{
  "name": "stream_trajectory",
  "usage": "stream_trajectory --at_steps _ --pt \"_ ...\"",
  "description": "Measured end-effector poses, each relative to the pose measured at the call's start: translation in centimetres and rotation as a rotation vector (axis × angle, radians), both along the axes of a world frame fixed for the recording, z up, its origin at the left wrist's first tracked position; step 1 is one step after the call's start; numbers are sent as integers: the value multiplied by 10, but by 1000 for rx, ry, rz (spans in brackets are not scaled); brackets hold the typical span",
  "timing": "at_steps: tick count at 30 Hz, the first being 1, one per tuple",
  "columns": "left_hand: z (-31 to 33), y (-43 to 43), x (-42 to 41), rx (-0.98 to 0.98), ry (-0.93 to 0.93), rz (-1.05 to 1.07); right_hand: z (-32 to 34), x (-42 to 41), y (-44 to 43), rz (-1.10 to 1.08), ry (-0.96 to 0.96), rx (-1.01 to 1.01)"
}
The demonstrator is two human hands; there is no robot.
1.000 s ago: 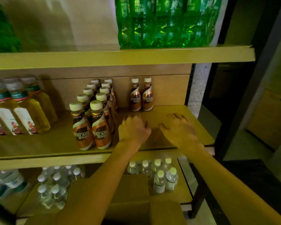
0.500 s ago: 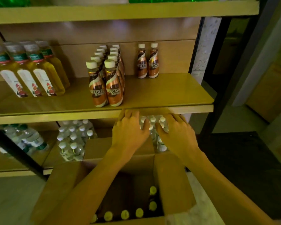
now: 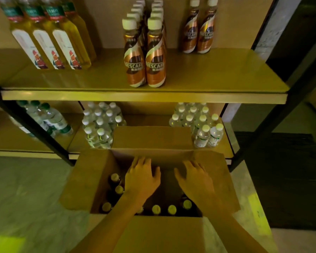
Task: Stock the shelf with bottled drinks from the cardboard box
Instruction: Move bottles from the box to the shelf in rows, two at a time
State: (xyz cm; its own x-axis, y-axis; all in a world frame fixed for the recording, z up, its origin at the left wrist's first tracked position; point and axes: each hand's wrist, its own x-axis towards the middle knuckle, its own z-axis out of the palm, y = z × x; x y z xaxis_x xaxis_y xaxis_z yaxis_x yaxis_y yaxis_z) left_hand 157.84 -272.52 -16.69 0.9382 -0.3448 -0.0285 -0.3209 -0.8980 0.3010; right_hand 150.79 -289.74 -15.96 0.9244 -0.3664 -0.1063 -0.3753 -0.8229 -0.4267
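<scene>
Both hands have come down from the shelf's front edge and now sit over the open brown cardboard box (image 3: 84, 179) on the floor.

Left hand (image 3: 142, 178): palm down, fingers spread and pointing toward the box's far wall. It is empty, nothing grasped.
Right hand (image 3: 194, 179): same pose, palm down, fingers fanned, released, near the right flap.
The hands are apart from each other. Contact with any bottle: cannot tell.

In the box: dark bottles with pale yellow caps (image 3: 171, 209), upright, in a row along the near wall and a column along the left wall.

Tan wooden shelf (image 3: 217, 75) above:
- Two rows of copper-and-white coffee bottles with white caps (image 3: 154, 57) run front to back near the centre. The front two read "NESCAFE".
- A pair of the same coffee bottles (image 3: 198, 31) stands at the back right, lettering only partly legible.
- On the left are yellow-liquid bottles with white labels (image 3: 49, 42), text illegible.

Lower shelf: clear water bottles with white caps (image 3: 201, 123), labels too small to read.
</scene>
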Motion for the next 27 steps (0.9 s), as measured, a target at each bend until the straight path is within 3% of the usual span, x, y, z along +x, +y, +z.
stream_trajectory --at_steps 5,11,18,27 --pt "-44 22 5 103 146 21 -28 1 22 -65 128 122" --pt "-70 22 14 128 248 -61 -50 -2 41 -324 180 340" --pt "-95 -10 47 147 428 -276 -75 -5 78 -803 173 891" --pt "-116 -76 78 144 776 -563 -84 18 77 -1410 42 1245"
